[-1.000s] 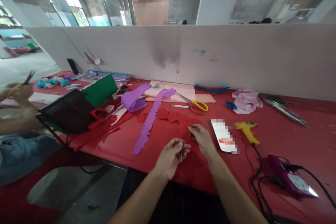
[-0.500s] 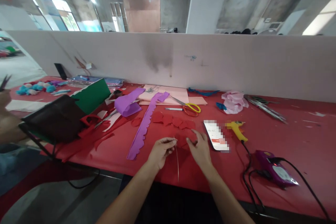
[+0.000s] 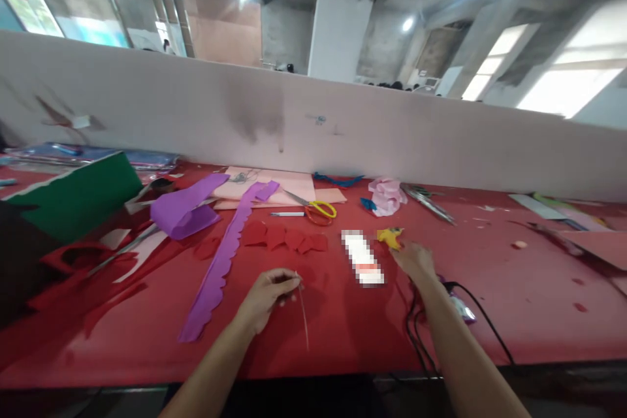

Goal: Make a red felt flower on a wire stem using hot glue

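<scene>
The right hand [image 3: 414, 262] had shifted from beside the red pieces [image 3: 287, 239] to the yellow glue gun [image 3: 390, 238], its grip indiscernible; the left hand [image 3: 267, 292] pinched a thin wire [image 3: 304, 313]. Bare tabletop [image 3: 337, 326] separated them.

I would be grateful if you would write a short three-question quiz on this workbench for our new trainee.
1. Multiple choice: which tool is nearest the right hand?
a) scissors
b) yellow glue gun
c) pen
2. True or false: the phone lies to the right of the wavy-edged purple strip.
3. Fill in the blank: the thin strand is held by ____.

Key: 1. b, the yellow glue gun; 2. true; 3. the left hand.
</scene>
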### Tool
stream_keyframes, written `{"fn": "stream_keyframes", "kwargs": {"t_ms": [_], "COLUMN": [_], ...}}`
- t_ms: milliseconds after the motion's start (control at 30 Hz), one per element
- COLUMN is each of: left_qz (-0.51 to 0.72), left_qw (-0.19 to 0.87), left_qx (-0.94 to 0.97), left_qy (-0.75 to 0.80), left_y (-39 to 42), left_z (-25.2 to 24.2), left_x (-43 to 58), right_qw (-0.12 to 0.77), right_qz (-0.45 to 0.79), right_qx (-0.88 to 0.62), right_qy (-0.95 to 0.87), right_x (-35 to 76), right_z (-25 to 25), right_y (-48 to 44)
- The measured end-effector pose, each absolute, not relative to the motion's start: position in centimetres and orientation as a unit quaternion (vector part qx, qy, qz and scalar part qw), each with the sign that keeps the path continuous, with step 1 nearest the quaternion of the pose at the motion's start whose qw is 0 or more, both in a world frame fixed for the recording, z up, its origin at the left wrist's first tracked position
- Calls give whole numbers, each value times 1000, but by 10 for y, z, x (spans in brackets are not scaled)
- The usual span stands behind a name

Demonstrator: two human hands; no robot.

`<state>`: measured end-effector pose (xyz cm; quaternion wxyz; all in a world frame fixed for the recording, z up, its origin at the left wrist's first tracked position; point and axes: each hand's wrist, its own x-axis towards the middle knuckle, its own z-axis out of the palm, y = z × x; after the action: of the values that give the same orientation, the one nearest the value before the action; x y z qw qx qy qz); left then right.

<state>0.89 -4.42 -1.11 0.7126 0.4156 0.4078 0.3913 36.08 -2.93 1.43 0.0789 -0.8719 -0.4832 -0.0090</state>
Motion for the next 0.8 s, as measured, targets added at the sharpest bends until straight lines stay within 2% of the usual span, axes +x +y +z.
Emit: {"fn": "stream_keyframes", "kwargs": {"t_ms": [200,400,600,800], "left_qz": [380,381,385,392], "left_qw": [753,762,755,758], "left_qx": [385,363,380,368], "left_qy": [376,378,372,369], "left_y": [-37,-39,-41,-42], "left_z": [-15,-12,-10,-13], "left_x": [-6,-8,-6,-6], "right_qw": [-5,-17,41,166], "right_qz": [-13,6,23,9], "right_qx": [-892,-907,-886,-879], "right_qy": [-451,-420,-461,-447], "right_x": [356,360,355,357], "right_z": [4,4,10,48], "right_y": [-6,7,4,-16]}}
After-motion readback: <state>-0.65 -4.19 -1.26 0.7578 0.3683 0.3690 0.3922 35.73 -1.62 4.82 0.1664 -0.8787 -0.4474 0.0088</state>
